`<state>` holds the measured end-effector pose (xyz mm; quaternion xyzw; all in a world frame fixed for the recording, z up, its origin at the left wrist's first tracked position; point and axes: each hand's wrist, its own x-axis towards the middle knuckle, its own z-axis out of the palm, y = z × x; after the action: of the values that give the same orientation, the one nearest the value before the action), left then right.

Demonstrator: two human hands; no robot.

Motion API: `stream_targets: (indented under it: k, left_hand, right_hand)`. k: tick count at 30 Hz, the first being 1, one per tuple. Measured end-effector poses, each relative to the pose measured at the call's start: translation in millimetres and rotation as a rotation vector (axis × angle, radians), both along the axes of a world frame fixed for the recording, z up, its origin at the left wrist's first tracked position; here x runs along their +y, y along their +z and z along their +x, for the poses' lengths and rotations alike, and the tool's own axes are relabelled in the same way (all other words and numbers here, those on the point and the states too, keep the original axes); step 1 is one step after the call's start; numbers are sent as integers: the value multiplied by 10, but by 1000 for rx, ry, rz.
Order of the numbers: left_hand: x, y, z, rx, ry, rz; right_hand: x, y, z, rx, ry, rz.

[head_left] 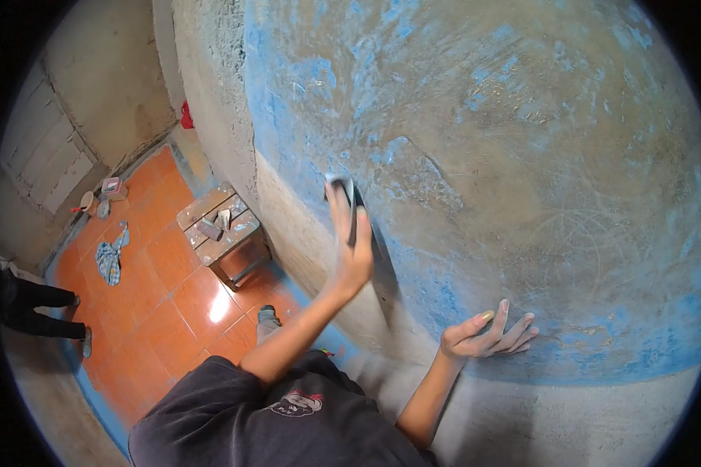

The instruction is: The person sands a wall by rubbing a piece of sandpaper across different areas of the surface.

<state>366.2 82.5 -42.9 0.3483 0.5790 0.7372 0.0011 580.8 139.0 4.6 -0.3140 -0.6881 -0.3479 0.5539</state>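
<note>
My left hand [352, 253] reaches up against a wall [475, 156] of patchy blue paint and grey-brown plaster. Its fingers are closed round a dark folded sheet that looks like sandpaper [343, 185], partly hidden by the fingers. A pale, light-catching edge of the sheet shows above the fingertips. Lower and to the right, my right hand [491, 335] is at the blue lower part of the wall with fingers spread and nothing in it. Pale dust coats its fingers.
A paint-spotted wooden stool [220, 226] stands on orange floor tiles [160, 257], with small tools [214, 226] on top. Beyond lie a checked cloth [110, 261] and small containers [110, 189]. Another person's dark-trousered legs [43, 307] are at the far left.
</note>
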Motion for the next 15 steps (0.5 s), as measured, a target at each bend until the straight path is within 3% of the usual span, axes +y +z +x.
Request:
stream_targets:
  k: [2,5,8,15]
  left_hand:
    - [-10,142,-133,-10,66,2]
    - [79,-261,314,81,72,-33]
    - [-172,-356,940,133,-165,-87]
    - [-45,128,-165,68,49,22]
  right_hand:
    - [13,-5,7,-4,10,11]
    - [19,-13,0,4,26,13]
    - [2,-13,-5,9,30,6]
    - [9,-15,-7,32,56,12]
